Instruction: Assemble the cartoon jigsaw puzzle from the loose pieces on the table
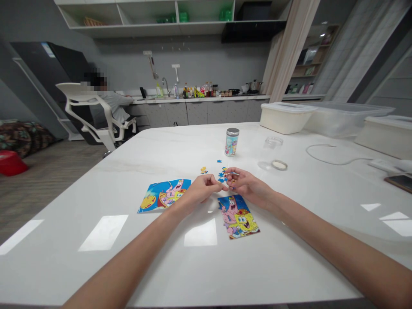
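- A wide, glossy white surface fills most of the view from the head camera, with bright window reflections across it.
- Behind it runs a grey kitchen wall with a worktop crowded with bottles, and open shelves above.
- At far left a person sits in a white office chair, facing the worktop, back to the camera.
- At the far right edge of the surface stand 3 plastic storage boxes; a white cable curls just in front of them.
- 2 bare forearms reach in from the bottom edge and meet near the middle of the surface.
- A printed cartoon picture lies flat just left of the left hand.
- A partly built jigsaw puzzle with the same cartoon figures lies flat under and in front of the right hand.
- The left hand has its grip drawn together, fingertips pinched toward the right hand; what it pinches is too small to tell.
- The right hand has its grip clamped on small blue puzzle pieces, just above the top edge of the puzzle.
- A small tin with a grey lid stands upright beyond the hands.
- A clear jar and a ring-shaped lid sit right of the tin.
- A few loose pieces lie scattered between the tin and the hands.
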A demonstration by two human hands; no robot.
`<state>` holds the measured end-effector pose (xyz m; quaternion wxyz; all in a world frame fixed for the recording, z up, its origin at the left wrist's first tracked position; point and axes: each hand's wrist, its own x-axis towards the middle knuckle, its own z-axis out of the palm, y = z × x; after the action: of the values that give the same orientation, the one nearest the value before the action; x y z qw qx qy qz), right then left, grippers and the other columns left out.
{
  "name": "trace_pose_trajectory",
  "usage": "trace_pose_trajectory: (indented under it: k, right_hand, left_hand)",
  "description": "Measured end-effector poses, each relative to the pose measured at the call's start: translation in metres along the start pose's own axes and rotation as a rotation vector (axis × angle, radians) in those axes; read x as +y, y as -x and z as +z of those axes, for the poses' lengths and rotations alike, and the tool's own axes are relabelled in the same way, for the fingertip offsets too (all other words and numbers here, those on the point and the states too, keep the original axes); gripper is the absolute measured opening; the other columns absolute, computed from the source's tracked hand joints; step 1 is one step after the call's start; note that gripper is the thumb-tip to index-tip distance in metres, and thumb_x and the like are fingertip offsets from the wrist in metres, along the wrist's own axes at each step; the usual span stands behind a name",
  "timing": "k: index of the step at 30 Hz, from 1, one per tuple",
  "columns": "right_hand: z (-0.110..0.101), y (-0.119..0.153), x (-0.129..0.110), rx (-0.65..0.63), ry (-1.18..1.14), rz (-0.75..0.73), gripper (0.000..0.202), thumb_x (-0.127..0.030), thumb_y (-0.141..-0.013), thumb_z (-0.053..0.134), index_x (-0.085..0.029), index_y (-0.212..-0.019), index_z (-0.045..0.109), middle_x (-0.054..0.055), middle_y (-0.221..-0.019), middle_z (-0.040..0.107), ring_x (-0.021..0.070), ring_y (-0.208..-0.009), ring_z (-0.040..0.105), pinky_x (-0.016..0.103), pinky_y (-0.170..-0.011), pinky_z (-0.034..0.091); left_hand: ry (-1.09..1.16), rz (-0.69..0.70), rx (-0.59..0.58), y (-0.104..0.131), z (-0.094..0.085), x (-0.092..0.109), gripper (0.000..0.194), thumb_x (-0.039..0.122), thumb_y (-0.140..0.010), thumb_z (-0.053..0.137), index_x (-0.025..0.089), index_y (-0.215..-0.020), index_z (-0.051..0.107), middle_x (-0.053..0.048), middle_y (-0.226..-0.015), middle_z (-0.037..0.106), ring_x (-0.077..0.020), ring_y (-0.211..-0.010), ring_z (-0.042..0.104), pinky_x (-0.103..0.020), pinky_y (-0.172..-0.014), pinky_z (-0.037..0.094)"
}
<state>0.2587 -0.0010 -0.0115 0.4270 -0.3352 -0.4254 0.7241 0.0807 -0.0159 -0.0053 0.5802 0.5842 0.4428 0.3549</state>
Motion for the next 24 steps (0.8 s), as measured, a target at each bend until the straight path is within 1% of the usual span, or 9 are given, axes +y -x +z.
trace_pose_trajectory:
  k: [4,7,12,14,16,18,20,22,24]
  right_hand:
    - [-0.001,0.000,0.002,-0.031,0.006,0.005,0.037,-0.003,-0.052,0.068,-0.021,-0.084,0.061,0.000,-0.080,0.054,0.0140,-0.069,0.052,0.035,-0.078,0.041]
    - [-0.003,-0.002,0.004,-0.009,0.008,-0.016,0.036,-0.005,-0.054,0.072,-0.021,-0.085,0.060,0.000,-0.084,0.055,0.0142,-0.073,0.056,0.036,-0.083,0.043]
    - [-0.005,-0.006,0.007,0.035,-0.011,-0.048,0.039,-0.006,-0.052,0.077,-0.021,-0.084,0.060,-0.002,-0.081,0.054,0.0136,-0.075,0.057,0.035,-0.084,0.045]
    - [-0.004,-0.005,0.005,0.041,-0.030,-0.039,0.037,-0.005,-0.052,0.077,-0.021,-0.082,0.061,-0.002,-0.081,0.054,0.0126,-0.075,0.056,0.034,-0.085,0.044]
    - [-0.001,-0.003,0.002,0.058,-0.045,-0.023,0.035,-0.004,-0.053,0.075,-0.021,-0.080,0.061,-0.002,-0.081,0.053,0.0117,-0.073,0.054,0.033,-0.085,0.044]
    - [0.002,-0.001,-0.001,0.071,-0.047,0.000,0.033,-0.003,-0.053,0.072,-0.021,-0.078,0.061,-0.002,-0.080,0.054,0.0117,-0.071,0.051,0.032,-0.081,0.044]
    - [0.005,0.002,-0.004,0.070,-0.041,0.020,0.032,-0.001,-0.053,0.067,-0.021,-0.077,0.061,-0.001,-0.078,0.054,0.0121,-0.070,0.048,0.030,-0.072,0.043]
    - [0.006,0.003,-0.005,0.066,-0.042,0.031,0.031,-0.001,-0.051,0.062,-0.020,-0.076,0.062,0.000,-0.074,0.053,0.0119,-0.067,0.045,0.028,-0.061,0.038]
    - [0.007,0.003,-0.005,0.069,-0.056,0.032,0.032,-0.001,-0.049,0.056,-0.019,-0.075,0.062,0.000,-0.069,0.051,0.0113,-0.062,0.041,0.026,-0.052,0.031]
  left_hand:
    - [-0.047,0.014,-0.001,-0.002,-0.002,-0.004,0.024,0.030,-0.068,0.066,0.019,-0.063,0.045,0.000,-0.077,0.067,-0.0013,-0.038,0.023,-0.022,-0.036,0.012]
    - [-0.076,0.014,0.010,-0.003,-0.003,-0.006,0.022,0.031,-0.069,0.067,0.018,-0.065,0.049,0.000,-0.078,0.066,-0.0014,-0.038,0.027,-0.022,-0.036,0.012]
    - [-0.043,-0.003,-0.010,-0.002,-0.002,-0.005,0.016,0.026,-0.068,0.063,0.018,-0.068,0.049,-0.002,-0.081,0.066,-0.0012,-0.038,0.027,-0.021,-0.036,0.014]
    - [-0.028,-0.002,-0.032,-0.002,-0.001,-0.004,0.014,0.024,-0.068,0.061,0.018,-0.067,0.047,-0.003,-0.085,0.066,-0.0011,-0.039,0.028,-0.020,-0.036,0.015]
    - [-0.026,0.009,-0.044,-0.001,-0.001,-0.003,0.013,0.023,-0.068,0.059,0.018,-0.066,0.047,-0.003,-0.084,0.065,-0.0016,-0.041,0.030,-0.020,-0.036,0.015]
    - [-0.022,0.015,-0.043,-0.001,-0.001,-0.002,0.013,0.023,-0.068,0.059,0.018,-0.065,0.047,-0.002,-0.079,0.062,-0.0021,-0.041,0.031,-0.020,-0.036,0.015]
    - [-0.012,0.007,-0.039,-0.001,-0.001,-0.002,0.015,0.021,-0.067,0.058,0.018,-0.063,0.044,-0.001,-0.075,0.060,-0.0016,-0.040,0.028,-0.020,-0.036,0.014]
    - [0.003,-0.020,-0.034,-0.002,-0.001,-0.003,0.020,0.019,-0.064,0.058,0.018,-0.059,0.039,0.000,-0.072,0.060,-0.0006,-0.039,0.025,-0.020,-0.035,0.013]
    - [0.018,-0.056,-0.029,-0.003,-0.002,-0.003,0.025,0.016,-0.061,0.058,0.018,-0.056,0.034,0.001,-0.072,0.060,0.0000,-0.038,0.023,-0.020,-0.035,0.012]
